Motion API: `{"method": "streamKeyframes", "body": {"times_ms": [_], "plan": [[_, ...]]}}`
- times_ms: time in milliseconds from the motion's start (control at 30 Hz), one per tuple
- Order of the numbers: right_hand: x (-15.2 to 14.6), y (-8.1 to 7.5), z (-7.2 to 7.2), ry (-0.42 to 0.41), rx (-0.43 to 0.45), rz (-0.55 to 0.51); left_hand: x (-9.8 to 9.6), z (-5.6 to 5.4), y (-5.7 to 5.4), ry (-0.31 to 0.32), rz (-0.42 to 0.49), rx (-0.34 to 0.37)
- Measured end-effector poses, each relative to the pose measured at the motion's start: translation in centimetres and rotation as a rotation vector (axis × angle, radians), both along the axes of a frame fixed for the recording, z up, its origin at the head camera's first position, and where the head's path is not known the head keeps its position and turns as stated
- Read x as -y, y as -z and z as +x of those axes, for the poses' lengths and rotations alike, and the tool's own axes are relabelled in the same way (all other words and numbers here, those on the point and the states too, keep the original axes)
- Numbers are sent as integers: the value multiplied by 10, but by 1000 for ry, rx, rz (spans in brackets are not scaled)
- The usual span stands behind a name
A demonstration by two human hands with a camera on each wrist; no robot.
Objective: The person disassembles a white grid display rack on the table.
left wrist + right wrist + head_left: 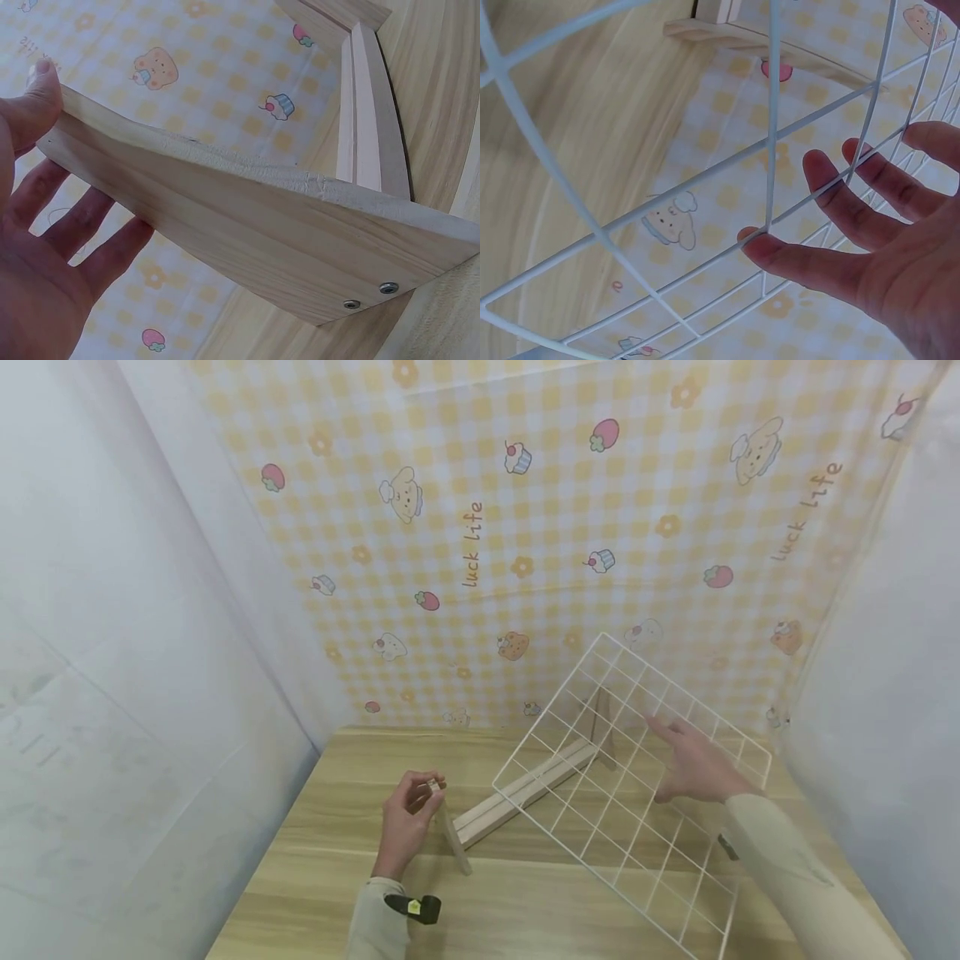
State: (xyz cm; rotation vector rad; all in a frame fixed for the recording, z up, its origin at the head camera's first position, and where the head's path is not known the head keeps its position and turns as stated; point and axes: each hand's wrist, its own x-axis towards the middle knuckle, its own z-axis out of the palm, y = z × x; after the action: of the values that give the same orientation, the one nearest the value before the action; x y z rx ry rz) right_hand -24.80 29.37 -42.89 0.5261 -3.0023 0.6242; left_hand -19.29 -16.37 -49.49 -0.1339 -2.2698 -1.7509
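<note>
The wire grid [637,793] runs off the head view's bottom edge and hides the wooden stand's [525,789] far upright, while the right hand's [697,768] wrist camera sits unseen under the sleeve.

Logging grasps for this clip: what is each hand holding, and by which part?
The left hand pinches the top tip of the wooden stand's near upright. The right hand holds nothing; its straight fingers rest against the white wire grid.

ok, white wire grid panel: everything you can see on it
The white wire grid panel is a square mesh of thin coated wire in open square cells. It leans tilted, its lower edge on the wooden table and wooden stand, upper corner raised toward the wall. The right hand rests straight fingers against its wires.
</note>
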Motion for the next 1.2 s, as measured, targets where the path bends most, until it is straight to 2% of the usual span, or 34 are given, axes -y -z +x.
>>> {"method": "streamKeyframes", "body": {"times_ms": [100, 300, 533, 967, 1200], "plan": [[-2, 1, 3, -8, 18, -2, 1, 1, 0, 14, -2, 2], [-5, 7, 4, -41, -7, 7, 5, 2, 2, 40, -7, 7], [-9, 14, 3, -52, 10, 26, 6, 6, -1, 50, -13, -20], [-23, 21, 3, -96, 36, 42, 4, 14, 2, 28, 6, 3], [-25, 19, 6, -103, 97, 20, 4, 18, 0, 15, -7, 7]]}}
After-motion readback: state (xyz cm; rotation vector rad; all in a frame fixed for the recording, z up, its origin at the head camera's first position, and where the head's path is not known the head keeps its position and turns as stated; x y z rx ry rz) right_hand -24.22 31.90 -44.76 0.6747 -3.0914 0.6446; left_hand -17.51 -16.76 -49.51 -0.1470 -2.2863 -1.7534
